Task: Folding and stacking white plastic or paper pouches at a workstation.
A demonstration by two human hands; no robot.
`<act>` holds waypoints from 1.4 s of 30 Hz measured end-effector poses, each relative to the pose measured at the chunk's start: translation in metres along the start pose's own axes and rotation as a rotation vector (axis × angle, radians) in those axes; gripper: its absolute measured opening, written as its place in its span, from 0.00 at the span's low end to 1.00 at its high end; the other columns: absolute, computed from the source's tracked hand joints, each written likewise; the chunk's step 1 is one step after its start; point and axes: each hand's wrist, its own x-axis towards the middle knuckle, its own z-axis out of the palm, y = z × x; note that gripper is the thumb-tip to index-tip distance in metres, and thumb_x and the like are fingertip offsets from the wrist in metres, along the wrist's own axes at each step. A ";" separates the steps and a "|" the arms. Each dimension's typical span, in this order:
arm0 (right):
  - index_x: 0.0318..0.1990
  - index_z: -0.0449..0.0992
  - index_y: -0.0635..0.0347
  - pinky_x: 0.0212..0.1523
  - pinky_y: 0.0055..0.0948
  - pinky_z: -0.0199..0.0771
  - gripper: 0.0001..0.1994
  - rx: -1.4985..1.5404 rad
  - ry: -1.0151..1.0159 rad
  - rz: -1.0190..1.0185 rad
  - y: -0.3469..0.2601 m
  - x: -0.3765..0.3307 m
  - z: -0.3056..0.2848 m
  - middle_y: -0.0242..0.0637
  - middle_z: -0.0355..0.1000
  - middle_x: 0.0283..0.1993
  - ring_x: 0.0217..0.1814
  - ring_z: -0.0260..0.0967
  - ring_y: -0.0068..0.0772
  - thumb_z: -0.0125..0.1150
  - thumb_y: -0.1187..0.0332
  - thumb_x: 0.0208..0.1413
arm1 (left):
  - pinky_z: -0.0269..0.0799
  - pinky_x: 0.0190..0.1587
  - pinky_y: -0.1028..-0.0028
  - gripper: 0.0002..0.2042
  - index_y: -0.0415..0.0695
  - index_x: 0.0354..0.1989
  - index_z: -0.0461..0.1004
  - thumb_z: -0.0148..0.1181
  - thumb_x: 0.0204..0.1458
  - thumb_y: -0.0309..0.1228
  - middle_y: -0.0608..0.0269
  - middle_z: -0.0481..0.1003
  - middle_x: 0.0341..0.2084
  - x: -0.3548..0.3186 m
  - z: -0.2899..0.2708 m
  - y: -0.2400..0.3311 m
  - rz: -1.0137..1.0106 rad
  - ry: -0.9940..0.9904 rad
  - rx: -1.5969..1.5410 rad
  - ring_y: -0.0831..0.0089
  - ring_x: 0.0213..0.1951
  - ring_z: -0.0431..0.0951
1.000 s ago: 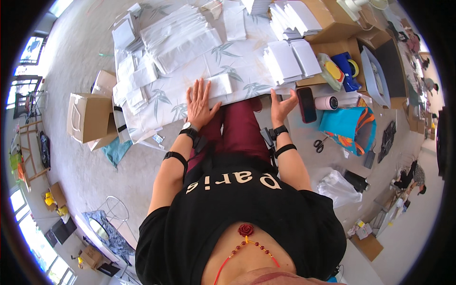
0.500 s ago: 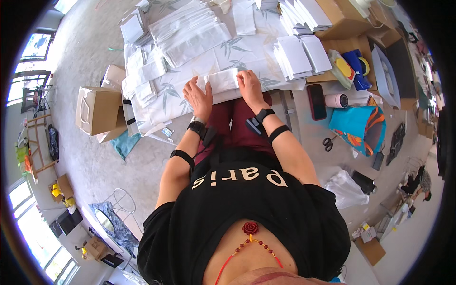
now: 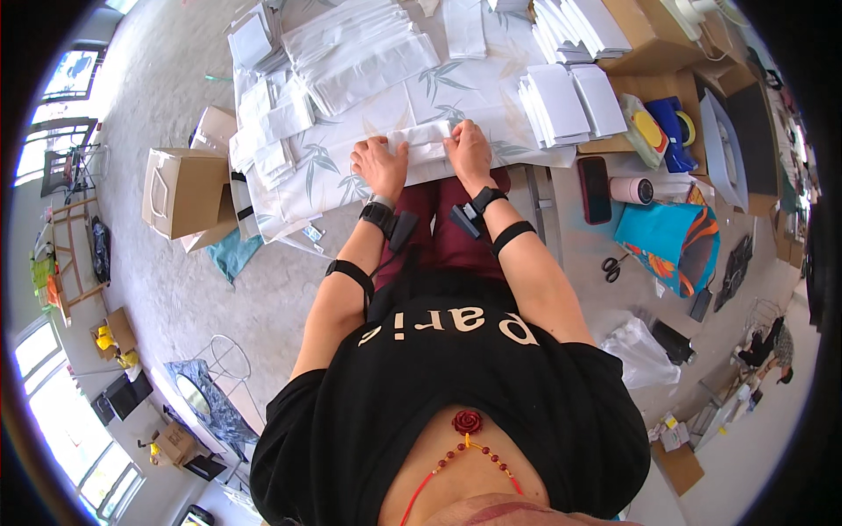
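Note:
A small folded white paper piece lies at the near edge of a white cloth with a leaf print. My left hand presses flat on its left end. My right hand presses on its right end. Both wrists carry black bands with small black devices. Stacks of folded white paper lie further back on the cloth, and more white stacks sit to the right.
A cardboard box stands on the floor at the left. On the right lie a dark phone, a roll, scissors, a teal bag, tape rolls and open cardboard boxes.
My right hand moved left from the cloth's edge onto the white piece. Both hands came together on it and now press its two ends.

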 end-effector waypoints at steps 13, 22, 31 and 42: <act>0.62 0.68 0.59 0.61 0.56 0.61 0.36 -0.422 0.259 -0.198 -0.003 0.053 -0.130 0.48 0.67 0.61 0.65 0.64 0.53 0.79 0.60 0.46 | 0.57 0.63 0.48 0.34 0.42 0.57 0.70 0.75 0.45 0.47 0.49 0.69 0.55 -0.001 0.002 -0.005 -0.042 0.034 -0.137 0.47 0.61 0.64; 0.74 0.55 0.58 0.66 0.60 0.59 0.51 -0.617 0.029 0.159 0.047 0.091 -0.178 0.57 0.64 0.67 0.70 0.62 0.61 0.78 0.53 0.46 | 0.53 0.68 0.47 0.34 0.43 0.65 0.64 0.72 0.51 0.40 0.46 0.63 0.61 -0.010 -0.015 -0.010 0.215 0.142 -0.393 0.46 0.65 0.60; 0.75 0.54 0.58 0.63 0.61 0.64 0.51 -0.601 -0.004 0.192 0.038 0.098 -0.181 0.57 0.65 0.66 0.66 0.65 0.64 0.76 0.52 0.46 | 0.49 0.70 0.47 0.33 0.44 0.66 0.63 0.70 0.52 0.35 0.44 0.61 0.64 -0.030 -0.055 0.019 0.440 0.115 -0.463 0.46 0.68 0.58; 0.79 0.48 0.57 0.65 0.36 0.70 0.49 1.012 -0.289 -0.065 -0.089 0.049 -0.145 0.45 0.65 0.65 0.65 0.65 0.34 0.75 0.68 0.54 | 0.62 0.70 0.55 0.50 0.38 0.76 0.53 0.79 0.50 0.42 0.43 0.60 0.71 -0.023 -0.102 0.049 0.450 -0.303 -0.736 0.55 0.72 0.62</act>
